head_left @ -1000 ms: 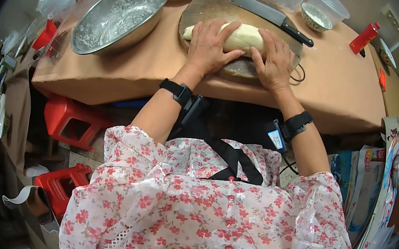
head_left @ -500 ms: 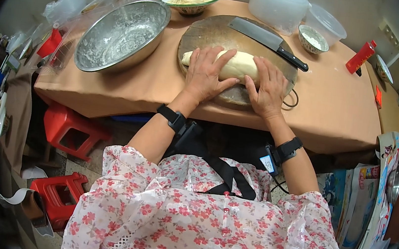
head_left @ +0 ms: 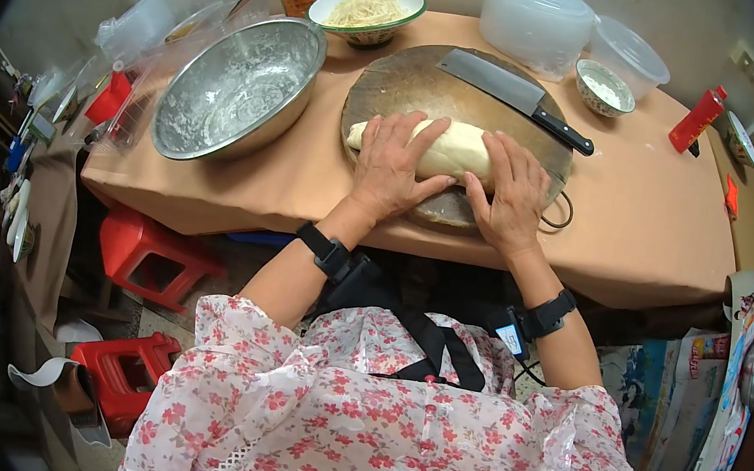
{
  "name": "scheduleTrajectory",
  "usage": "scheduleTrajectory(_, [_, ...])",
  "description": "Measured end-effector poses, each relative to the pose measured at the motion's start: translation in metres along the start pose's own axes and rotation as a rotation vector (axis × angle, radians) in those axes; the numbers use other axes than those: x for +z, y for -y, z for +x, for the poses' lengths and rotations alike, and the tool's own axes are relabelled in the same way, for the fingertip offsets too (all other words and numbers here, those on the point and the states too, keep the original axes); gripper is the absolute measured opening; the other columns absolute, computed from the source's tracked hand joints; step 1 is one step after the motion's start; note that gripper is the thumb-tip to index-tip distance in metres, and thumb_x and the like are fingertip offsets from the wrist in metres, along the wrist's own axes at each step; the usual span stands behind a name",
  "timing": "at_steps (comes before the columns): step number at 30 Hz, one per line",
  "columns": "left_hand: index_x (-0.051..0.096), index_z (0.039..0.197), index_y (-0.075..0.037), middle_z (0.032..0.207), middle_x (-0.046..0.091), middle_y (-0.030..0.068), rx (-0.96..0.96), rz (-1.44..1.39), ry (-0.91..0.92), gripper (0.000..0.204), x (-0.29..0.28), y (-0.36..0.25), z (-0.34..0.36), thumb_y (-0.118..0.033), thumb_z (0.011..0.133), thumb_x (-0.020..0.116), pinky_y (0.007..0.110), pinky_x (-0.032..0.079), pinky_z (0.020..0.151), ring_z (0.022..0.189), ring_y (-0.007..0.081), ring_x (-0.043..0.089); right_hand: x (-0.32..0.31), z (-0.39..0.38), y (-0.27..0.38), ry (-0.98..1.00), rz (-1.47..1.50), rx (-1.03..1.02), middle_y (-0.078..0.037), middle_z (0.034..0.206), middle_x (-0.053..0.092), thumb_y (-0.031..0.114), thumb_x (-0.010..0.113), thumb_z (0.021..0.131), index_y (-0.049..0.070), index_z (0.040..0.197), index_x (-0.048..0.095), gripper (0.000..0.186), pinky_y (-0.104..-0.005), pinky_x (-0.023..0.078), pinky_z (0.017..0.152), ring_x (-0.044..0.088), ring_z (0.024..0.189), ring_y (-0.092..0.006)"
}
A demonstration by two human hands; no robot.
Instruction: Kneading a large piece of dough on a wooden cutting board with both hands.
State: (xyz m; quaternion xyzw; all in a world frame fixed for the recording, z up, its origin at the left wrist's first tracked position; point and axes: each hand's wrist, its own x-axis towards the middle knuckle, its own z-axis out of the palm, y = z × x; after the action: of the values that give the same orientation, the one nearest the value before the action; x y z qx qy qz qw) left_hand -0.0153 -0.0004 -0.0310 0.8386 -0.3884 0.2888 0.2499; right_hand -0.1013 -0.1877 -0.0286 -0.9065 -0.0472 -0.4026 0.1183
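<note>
Shaping the dough log (head_left: 455, 154) seems the step in hand. The left hand (head_left: 391, 169), fingers spread wide, lies over its left part; the log rests on the round wooden board (head_left: 386, 86); the right hand (head_left: 511, 194), also spread, covers its right end. The next move probably calls for even pressure from both palms, clear of the cleaver (head_left: 499, 84) beyond. Since a second ago, hand placement looks nearly unchanged; mainly the tabletop (head_left: 652, 218) sits lower in view.
</note>
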Motion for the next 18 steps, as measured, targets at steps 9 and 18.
scheduleTrajectory(9, [0.045, 0.143, -0.021, 0.135, 0.048, 0.0109, 0.038, 0.06, 0.019, 0.084, -0.002, 0.001, 0.002, -0.05, 0.072, 0.077, 0.052, 0.029, 0.107, 0.122, 0.0338, 0.045, -0.005, 0.006, -0.004, 0.043, -0.032, -0.085, -0.01, 0.131, 0.054, 0.045, 0.068, 0.083, 0.014, 0.141, 0.048, 0.069, -0.0443, 0.038, 0.093, 0.051, 0.115, -0.0303])
scheduleTrajectory(18, [0.046, 0.143, -0.023, 0.136, 0.047, 0.0115, -0.025, -0.016, 0.074, 0.084, -0.001, 0.0, 0.005, -0.051, 0.071, 0.079, 0.055, 0.025, 0.11, 0.127, 0.0329, 0.043, -0.006, 0.02, -0.022, 0.24, -0.009, -0.071, -0.009, 0.132, 0.056, 0.056, 0.071, 0.079, 0.018, 0.144, 0.043, 0.08, -0.0456, 0.043, 0.085, 0.055, 0.108, -0.0309])
